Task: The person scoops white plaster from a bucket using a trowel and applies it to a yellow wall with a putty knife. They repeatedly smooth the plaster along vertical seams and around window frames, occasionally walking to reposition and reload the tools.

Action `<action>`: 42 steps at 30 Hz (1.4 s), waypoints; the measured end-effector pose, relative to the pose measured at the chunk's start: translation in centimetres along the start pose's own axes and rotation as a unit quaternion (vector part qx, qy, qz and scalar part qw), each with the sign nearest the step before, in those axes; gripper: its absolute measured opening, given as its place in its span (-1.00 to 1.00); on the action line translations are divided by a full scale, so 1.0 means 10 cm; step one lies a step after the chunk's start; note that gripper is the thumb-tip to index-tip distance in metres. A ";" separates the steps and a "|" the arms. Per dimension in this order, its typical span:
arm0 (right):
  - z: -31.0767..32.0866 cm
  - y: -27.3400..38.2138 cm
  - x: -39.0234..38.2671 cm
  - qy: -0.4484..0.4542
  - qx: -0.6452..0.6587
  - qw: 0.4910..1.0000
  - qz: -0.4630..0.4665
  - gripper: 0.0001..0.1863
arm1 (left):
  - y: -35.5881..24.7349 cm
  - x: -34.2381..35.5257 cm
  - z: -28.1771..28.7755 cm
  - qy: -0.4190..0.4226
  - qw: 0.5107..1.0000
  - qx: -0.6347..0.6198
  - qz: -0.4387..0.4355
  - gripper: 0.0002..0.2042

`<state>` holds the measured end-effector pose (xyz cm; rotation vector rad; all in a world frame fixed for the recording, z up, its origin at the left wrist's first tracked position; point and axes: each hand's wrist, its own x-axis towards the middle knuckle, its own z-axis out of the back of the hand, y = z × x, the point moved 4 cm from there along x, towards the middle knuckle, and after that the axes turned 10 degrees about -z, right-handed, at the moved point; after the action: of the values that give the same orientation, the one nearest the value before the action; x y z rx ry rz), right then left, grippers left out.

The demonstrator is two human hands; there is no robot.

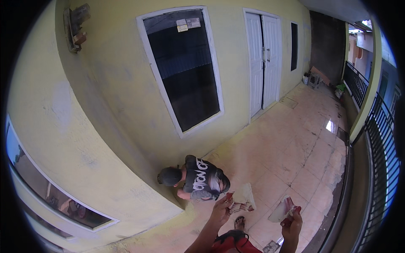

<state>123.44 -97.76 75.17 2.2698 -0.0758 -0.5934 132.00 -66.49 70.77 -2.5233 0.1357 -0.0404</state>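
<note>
My left hand (219, 213) is closed round the red grip of a putty knife (246, 195). Its broad pale blade points away to the right and carries whitish smears. On the right, my right hand (292, 224) grips a second putty knife (277, 212), red with a wide pale blade turned toward the left. Whitish paste clings near the fingers of that hand. Both tools are held up above the tiled floor, apart from each other. The paste's exact kind cannot be made out.
A co-worker (201, 179) in a dark cap and shirt crouches by the yellow wall (114, 101), just ahead of my left hand. Beyond are a dark window (185, 71) and white double doors (270, 61). A black railing (379, 122) borders the tiled floor (270, 160).
</note>
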 end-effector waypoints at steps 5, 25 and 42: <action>-0.13 0.96 1.07 0.003 -0.011 0.998 0.057 -0.75 | 0.25 1.37 -0.74 -0.010 1.000 0.018 0.012 -0.54; 0.13 4.46 6.19 -0.040 0.003 0.998 0.041 -0.83 | 2.37 6.50 -2.76 -0.038 0.998 0.021 -0.041 -0.50; -1.04 5.68 10.49 -0.054 0.024 0.998 -0.026 -0.84 | 3.36 11.10 -2.97 -0.061 0.998 0.023 -0.025 -0.49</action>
<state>228.58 -154.88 80.08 2.2913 -0.0866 -0.7499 237.59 -122.63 75.44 -2.4751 0.0214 0.0885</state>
